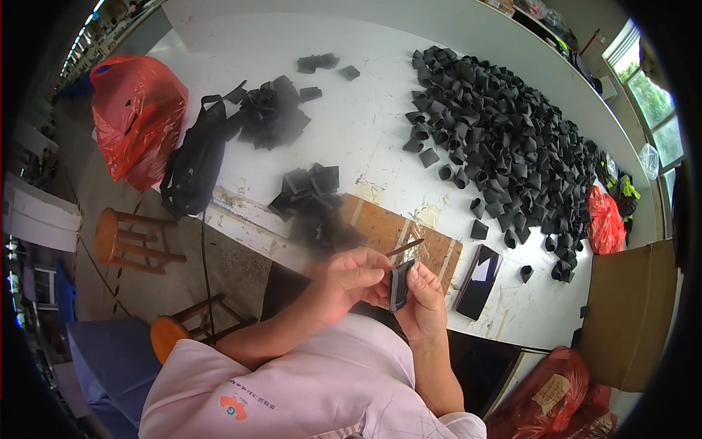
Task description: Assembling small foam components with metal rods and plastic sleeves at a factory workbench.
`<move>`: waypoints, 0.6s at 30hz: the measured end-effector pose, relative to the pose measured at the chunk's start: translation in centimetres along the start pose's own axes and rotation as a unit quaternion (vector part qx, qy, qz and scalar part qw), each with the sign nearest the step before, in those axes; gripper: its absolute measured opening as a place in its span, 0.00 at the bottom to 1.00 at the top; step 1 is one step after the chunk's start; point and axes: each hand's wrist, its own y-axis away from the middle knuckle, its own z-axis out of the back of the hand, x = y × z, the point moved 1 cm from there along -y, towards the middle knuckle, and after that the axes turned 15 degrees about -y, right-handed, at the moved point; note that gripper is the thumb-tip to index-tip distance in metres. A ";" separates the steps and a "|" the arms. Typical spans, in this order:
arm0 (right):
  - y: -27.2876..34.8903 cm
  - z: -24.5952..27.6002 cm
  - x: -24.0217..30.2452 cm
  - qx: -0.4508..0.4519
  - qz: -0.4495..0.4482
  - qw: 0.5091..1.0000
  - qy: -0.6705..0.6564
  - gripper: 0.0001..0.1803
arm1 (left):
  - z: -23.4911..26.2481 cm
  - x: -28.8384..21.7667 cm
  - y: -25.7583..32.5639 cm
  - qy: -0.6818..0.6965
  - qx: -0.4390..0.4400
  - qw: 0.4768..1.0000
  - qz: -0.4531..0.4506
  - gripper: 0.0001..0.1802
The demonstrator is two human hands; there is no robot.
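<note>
In front of my chest, both hands meet at a small folded black piece (398, 287), which looks like a short flat sleeve of cloth or foam. My right hand (426, 296) grips it from the right, thumb lying along its upper edge. My left hand (353, 276) is closed at its left side, fingertips pinched against it. A thin dark strip or blade (406, 246) sticks out just above the fingers; whether a hand holds it, I cannot tell. Beneath is a brown board (439, 256) with clear tape. Flat black pieces (314, 186) lie in a loose pile beyond my left hand.
A large heap of black tube-like pieces (504, 132) covers the table's right. Right of the board lies a black phone (479, 282). More flat pieces (270, 113), a black bag (197, 157) and a red plastic bag (139, 117) are far left. A cardboard box (629, 314) stands right.
</note>
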 end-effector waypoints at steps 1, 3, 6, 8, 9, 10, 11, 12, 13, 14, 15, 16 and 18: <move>0.1 -0.2 0.1 0.002 -0.008 1.000 0.001 0.10 | -0.1 0.0 0.0 0.000 0.000 1.000 0.001 0.12; 0.1 -0.1 0.2 0.003 -0.015 1.000 0.000 0.10 | -0.4 0.0 0.1 -0.069 -0.035 0.997 0.003 0.10; 0.1 0.3 0.3 -0.006 -0.015 1.000 0.006 0.10 | -0.7 0.0 0.1 -0.102 -0.058 0.993 -0.002 0.08; 0.1 0.4 0.4 -0.027 0.002 0.998 0.060 0.08 | -0.2 0.3 -0.1 -0.141 -0.063 0.988 -0.017 0.07; 0.1 0.5 0.4 -0.027 0.003 0.998 0.059 0.08 | 0.0 0.5 -0.2 -0.179 -0.068 0.981 -0.032 0.07; 0.0 0.7 0.5 -0.055 0.108 0.949 0.291 0.07 | 0.0 0.6 -0.3 -0.180 -0.068 0.981 -0.031 0.07; 0.0 0.6 0.5 -0.079 0.205 0.835 0.504 0.06 | 0.0 0.6 -0.4 -0.267 -0.097 0.957 -0.049 0.06; 0.0 0.1 0.4 -0.079 0.206 0.836 0.503 0.06 | 0.1 0.7 -0.4 -0.352 -0.125 0.925 -0.066 0.05; 0.2 -0.8 0.3 -0.104 0.241 0.820 0.508 0.07 | 0.0 0.9 -0.6 -0.352 -0.123 0.925 -0.067 0.05; 0.4 -1.4 0.3 -0.129 0.276 0.803 0.513 0.08 | -0.1 1.2 -0.7 -0.350 -0.138 0.922 -0.092 0.04; 0.7 -1.6 0.3 -0.129 0.278 0.802 0.513 0.08 | -0.2 1.4 -0.7 -0.347 -0.153 0.918 -0.117 0.04; 1.1 -1.7 0.4 -0.091 0.363 0.741 0.557 0.06 | -0.4 1.6 -0.7 -0.347 -0.151 0.918 -0.118 0.04; 1.3 -2.0 0.2 -0.052 0.445 0.669 0.593 0.05 | -0.6 1.8 -0.6 -0.350 -0.161 0.909 -0.161 0.03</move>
